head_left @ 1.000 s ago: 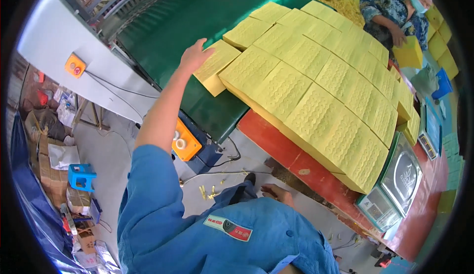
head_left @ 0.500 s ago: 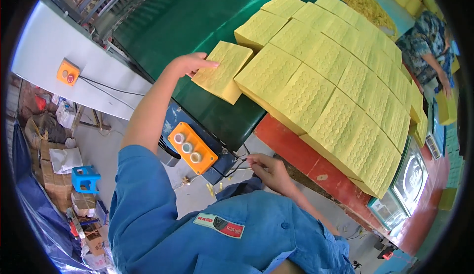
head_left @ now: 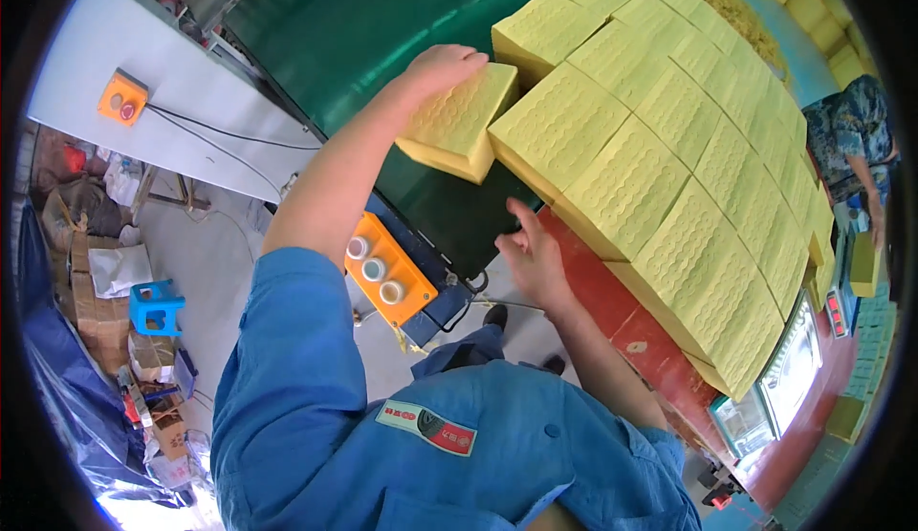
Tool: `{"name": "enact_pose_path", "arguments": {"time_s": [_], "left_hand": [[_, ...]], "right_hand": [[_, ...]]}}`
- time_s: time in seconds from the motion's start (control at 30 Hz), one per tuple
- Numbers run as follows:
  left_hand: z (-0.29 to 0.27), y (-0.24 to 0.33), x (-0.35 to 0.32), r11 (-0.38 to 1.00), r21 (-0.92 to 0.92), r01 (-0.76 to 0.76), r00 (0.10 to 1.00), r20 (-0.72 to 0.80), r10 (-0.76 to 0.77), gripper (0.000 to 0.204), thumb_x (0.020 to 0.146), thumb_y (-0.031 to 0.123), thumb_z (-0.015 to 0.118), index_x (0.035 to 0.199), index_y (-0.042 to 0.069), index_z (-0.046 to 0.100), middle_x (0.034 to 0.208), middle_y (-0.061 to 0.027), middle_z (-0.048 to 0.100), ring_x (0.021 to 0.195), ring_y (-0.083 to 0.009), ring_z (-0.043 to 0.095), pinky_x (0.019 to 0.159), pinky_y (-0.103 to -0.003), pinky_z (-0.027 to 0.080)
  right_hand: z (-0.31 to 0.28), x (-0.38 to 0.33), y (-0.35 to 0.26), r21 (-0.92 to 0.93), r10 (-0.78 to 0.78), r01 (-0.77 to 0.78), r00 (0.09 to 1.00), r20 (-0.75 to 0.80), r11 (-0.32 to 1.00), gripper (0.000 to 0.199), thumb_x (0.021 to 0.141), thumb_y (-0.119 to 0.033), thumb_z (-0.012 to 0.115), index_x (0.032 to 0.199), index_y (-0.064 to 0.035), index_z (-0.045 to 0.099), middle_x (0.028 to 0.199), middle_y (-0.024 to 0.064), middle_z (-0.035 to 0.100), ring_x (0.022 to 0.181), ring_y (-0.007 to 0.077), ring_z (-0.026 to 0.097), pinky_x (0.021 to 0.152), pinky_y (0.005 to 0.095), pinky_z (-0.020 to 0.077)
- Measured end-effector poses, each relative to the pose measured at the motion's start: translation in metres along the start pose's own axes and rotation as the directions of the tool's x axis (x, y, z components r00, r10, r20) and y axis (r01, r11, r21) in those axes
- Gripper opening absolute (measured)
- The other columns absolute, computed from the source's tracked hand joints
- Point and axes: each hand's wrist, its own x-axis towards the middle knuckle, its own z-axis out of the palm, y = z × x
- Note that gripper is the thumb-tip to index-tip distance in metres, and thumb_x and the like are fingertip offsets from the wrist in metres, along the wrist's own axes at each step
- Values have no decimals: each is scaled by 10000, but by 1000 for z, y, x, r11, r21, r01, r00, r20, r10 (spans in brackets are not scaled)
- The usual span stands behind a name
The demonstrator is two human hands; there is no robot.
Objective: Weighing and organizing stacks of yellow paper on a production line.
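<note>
At the front left of a pile of yellow paper stacks [head_left: 612,187], one separate yellow paper stack [head_left: 457,120] with wavy embossing rests on the dark green surface [head_left: 316,53]. My left hand [head_left: 442,69] lies over its far left edge, fingers together and curled along that edge; the thumb is hidden. By the green surface's near corner, my right hand [head_left: 534,259] hovers just short of the pile. Its index finger and thumb are apart, with nothing between them.
An orange control box [head_left: 387,278] with three round buttons sits below my left forearm. Another orange button box [head_left: 122,97] is on the white panel at left. A blue stool [head_left: 156,307] stands on the floor. At far right, a co-worker's arm [head_left: 868,187] reaches toward a yellow block.
My left hand has slid from the left side of the separate stack onto its far edge. My right hand has risen from beside the cable toward the pile. The view has shifted slightly.
</note>
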Motion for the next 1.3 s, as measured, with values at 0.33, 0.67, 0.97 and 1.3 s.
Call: {"name": "enact_pose_path", "arguments": {"time_s": [0.33,0.67,0.97,1.3], "left_hand": [[-39,-61,-78,841,-373,392,889,388,-243,685,900,604,531,1276,36,603,1225,-95,635,1139,-187,581,983,-341,434],[-26,-53,-113,783,-446,434,798,593,-105,750,826,530,681,1353,22,523,1291,-77,593,1184,-163,546,1009,-321,417],[-3,-16,-144,843,-398,362,787,616,-47,759,824,470,694,1394,14,484,1322,-103,571,1223,-191,505,1051,-319,356],[34,33,-146,924,-325,202,727,681,80,516,856,311,673,1248,-13,582,1177,-65,637,1024,-149,579,904,-326,470]], "right_hand": [[24,57,28,59,-6,9,998,-63,998,532,856,-74,604,1351,30,438,769,94,649,703,123,638,633,257,521],[8,16,21,144,78,-71,996,-42,987,489,845,-48,617,1310,16,479,971,152,630,769,191,656,691,306,521],[1,-104,13,279,235,-191,963,-133,941,514,878,10,582,1368,34,427,1280,145,572,998,197,656,836,294,506],[14,-117,93,948,99,-259,965,244,185,522,795,-176,619,1299,-60,549,1313,70,574,1203,216,519,1034,424,388]]}}
